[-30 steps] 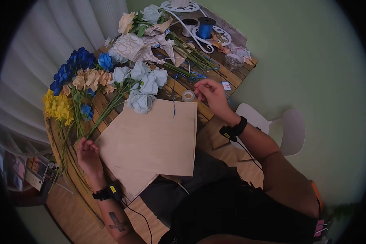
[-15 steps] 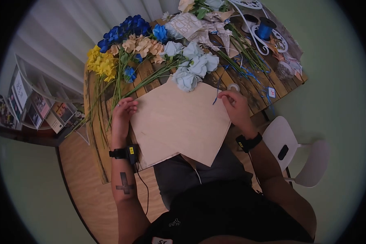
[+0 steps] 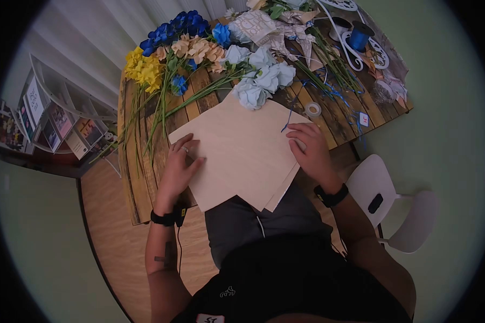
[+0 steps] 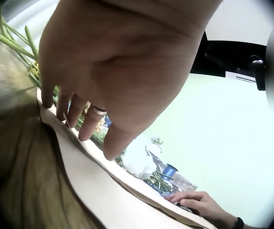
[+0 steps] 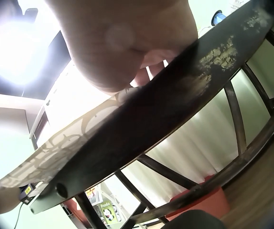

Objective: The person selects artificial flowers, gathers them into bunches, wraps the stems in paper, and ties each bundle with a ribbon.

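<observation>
Beige wrapping paper point(image 3: 242, 151), in overlapping sheets, lies across the table's front edge and juts over the person's lap. In the right wrist view its underside point(image 5: 75, 136) shows a pale pattern. My left hand point(image 3: 180, 167), with a ring on one finger, rests on the paper's left part, fingers spread and loosely bent. In the left wrist view those fingertips point(image 4: 110, 150) come down at the sheet's edge. My right hand point(image 3: 311, 151) lies at the paper's right corner, fingers relaxed over it. Pale blue roses point(image 3: 264, 78) lie at the paper's back corner.
Yellow flowers point(image 3: 144, 70), dark blue flowers point(image 3: 175, 32) and peach flowers point(image 3: 199, 48) lie behind on the wooden table point(image 3: 137, 202), stems toward the front left. A tape roll point(image 3: 312, 110), blue ribbon spool point(image 3: 359, 36) and wrapped bouquet point(image 3: 258, 27) are rightward. A white chair point(image 3: 374, 183) stands at right.
The head view has swung, shifting the scene rightward. The paper has turned on the table. My left hand has come onto its left part, and my right hand has come down to its right corner.
</observation>
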The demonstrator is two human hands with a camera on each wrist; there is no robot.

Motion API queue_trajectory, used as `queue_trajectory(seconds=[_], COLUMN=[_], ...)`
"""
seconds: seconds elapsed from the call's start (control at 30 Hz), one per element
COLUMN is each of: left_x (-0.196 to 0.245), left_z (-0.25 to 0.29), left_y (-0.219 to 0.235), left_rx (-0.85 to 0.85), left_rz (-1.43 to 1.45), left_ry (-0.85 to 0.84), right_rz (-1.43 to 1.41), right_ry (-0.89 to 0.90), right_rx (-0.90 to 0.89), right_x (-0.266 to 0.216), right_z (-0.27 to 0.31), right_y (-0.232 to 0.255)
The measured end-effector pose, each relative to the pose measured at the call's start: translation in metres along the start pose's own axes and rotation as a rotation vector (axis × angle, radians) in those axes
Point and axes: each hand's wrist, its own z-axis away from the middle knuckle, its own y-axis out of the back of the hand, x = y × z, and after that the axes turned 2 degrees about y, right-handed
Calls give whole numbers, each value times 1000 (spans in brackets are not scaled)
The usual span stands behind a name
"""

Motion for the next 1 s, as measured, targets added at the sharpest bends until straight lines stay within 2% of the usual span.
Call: queue_trajectory(seconds=[0.17,0.2,0.27,0.37,0.47,0.5,0.57,0.77,1.0], left_x=[8,9,9,9,13,14,11,-4,-10], left_z=[23,27,36,49,59,61,63,67,79], left_y=[-3,-4,-7,-12,-14,-13,-14,-12,-4], left_rx=[-3,21,58,125,179,244,310,389,394], left_rz=[-32,-37,-42,-83,-23,62,159,144,119], left_ry=[19,30,56,129,122,156,187,158,158], right_rz=[-21,-22,164,227,231,235,198,72,25], right_ry=[-37,-35,-39,-43,-27,-20,9,24,-5], right_rx=[-74,-81,-26,-105,-141,-149,-180,-210,-217], right_x=[-7,-10,-14,-16,-33,-38,-49,-78,-83], right_z=[21,24,27,32,37,38,41,39,32], right_y=[9,11,12,13,11,9,4,-19,-27])
